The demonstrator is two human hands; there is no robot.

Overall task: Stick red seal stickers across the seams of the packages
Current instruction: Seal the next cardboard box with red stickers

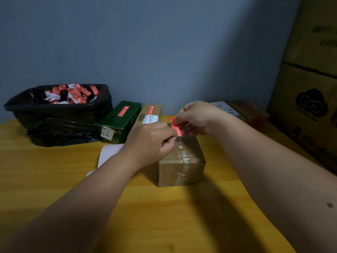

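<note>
1. Red seal sticker [176,127] is being held just above the far end of the top of a small brown carton [182,161], over its taped seam.
2. The right hand [196,118] is pinching the sticker's far end between thumb and curled fingers.
3. The left hand [151,141] is pinching the sticker's near end, fingers curled, over the carton's top.
4. The carton is sitting near the middle of a yellow wooden table [54,179], with clear printed tape running along its top and down its front.
5. A white backing sheet [107,154] is lying on the table under the left forearm.
6. A green box [119,123] and a tan box [148,114] are lying side by side behind the carton, each wearing a red sticker.
7. A bin with a black liner [60,115] is standing at the far left, holding red and white scraps.
8. Large cardboard boxes [310,88] are standing stacked at the right.
</note>
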